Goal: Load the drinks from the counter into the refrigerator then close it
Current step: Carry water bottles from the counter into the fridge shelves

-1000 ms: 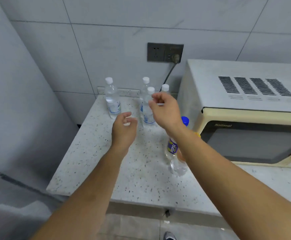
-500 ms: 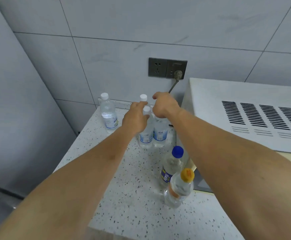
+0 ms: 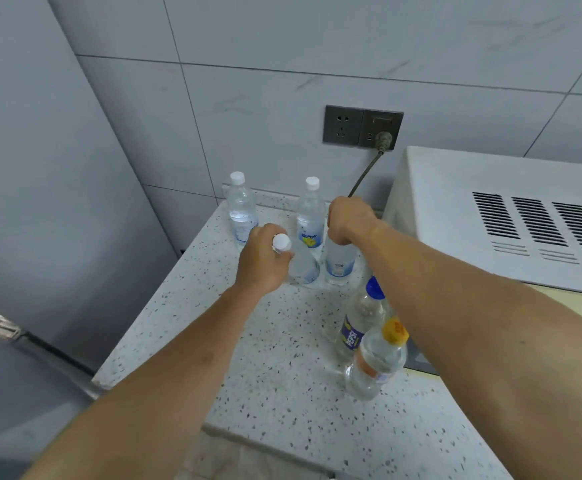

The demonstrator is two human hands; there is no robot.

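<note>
1. A white-capped bottle (image 3: 301,261) is being gripped at the neck by the left hand (image 3: 261,259); its cap is showing just above the curled fingers and its body is leaning out to the right of the fist.
2. A second clear bottle (image 3: 340,259) is being held at the top by the right hand (image 3: 350,220); its cap is being hidden under the fist, and its base is being shown close to the counter (image 3: 268,358), contact not being discernible.
3. Two more white-capped bottles are being left standing at the back: one (image 3: 242,211) near the left corner, one (image 3: 311,213) between the two hands.
4. A blue-capped bottle (image 3: 360,323) and an orange-capped bottle (image 3: 376,362) are being left upright just beside each other, near the right forearm and close to the microwave (image 3: 511,216).
5. The counter is being bounded by tiled wall at the back, the microwave on the right, and a grey refrigerator (image 3: 40,237) on the left; only its side panel is being shown, so door state cannot be told.
6. Open speckled surface is being left between the forearms, toward the near edge.
7. A socket (image 3: 362,127) with a plugged cord is being shown on the wall above the right hand.
8. Both hands are being kept tightly closed around their bottles.
</note>
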